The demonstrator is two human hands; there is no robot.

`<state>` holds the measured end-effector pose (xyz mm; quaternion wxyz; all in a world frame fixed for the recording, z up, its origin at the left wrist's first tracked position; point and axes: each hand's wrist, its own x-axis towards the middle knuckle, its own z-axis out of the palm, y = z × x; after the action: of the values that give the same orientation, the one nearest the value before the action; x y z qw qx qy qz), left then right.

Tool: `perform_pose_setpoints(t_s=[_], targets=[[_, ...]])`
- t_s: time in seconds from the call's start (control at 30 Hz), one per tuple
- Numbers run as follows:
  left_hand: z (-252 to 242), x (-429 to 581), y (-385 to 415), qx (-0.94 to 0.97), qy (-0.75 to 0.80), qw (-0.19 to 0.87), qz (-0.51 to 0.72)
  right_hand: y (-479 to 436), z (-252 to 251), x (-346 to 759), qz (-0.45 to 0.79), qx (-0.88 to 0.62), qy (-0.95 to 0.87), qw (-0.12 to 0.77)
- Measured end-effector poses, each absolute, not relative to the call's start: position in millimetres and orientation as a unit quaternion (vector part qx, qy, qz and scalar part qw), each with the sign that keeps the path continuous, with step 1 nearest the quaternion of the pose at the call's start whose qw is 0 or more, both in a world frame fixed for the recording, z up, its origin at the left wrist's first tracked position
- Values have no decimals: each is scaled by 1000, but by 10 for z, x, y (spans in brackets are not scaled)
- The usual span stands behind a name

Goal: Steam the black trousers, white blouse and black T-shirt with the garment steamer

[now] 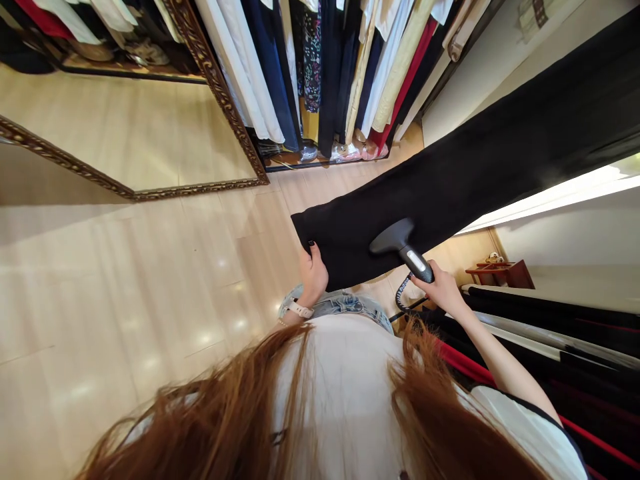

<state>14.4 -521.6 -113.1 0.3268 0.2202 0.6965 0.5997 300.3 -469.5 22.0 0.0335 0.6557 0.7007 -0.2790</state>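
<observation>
A long black garment (490,160) hangs stretched from the upper right down to the middle. My left hand (313,272) is closed on its lower hem, pulling it taut; a pale watch sits on that wrist. My right hand (440,285) grips the handle of a dark garment steamer (400,243), whose flat head presses against the black cloth. A coiled hose (403,293) runs down from the steamer's handle.
A rack of hanging clothes (330,67) fills the top. A gilt-framed mirror (220,93) leans at the upper left on the pale wooden floor (125,280). More dark and red garments (550,347) hang at the right, beside a small red-brown stand (503,272).
</observation>
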Motion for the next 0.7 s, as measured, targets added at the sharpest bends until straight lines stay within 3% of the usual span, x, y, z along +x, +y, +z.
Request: perform_pose_setpoints(t_s=[0.13,0.37,0.57,0.7], targets=[[-1157,165,-5216,219,705,348,578,-4492,248,3217,-213,702,679,-6],[-1132,215,-5202,241,696,345,582,-3902,414,3578,-112,789,586,-149],[-1123,230,-5203,236,700,352,575,-4080,109,3412,-152,772,605,-125],[-1298,276,-5162,264,686,348,582,-4537,-215,3153,-241,743,614,-113]])
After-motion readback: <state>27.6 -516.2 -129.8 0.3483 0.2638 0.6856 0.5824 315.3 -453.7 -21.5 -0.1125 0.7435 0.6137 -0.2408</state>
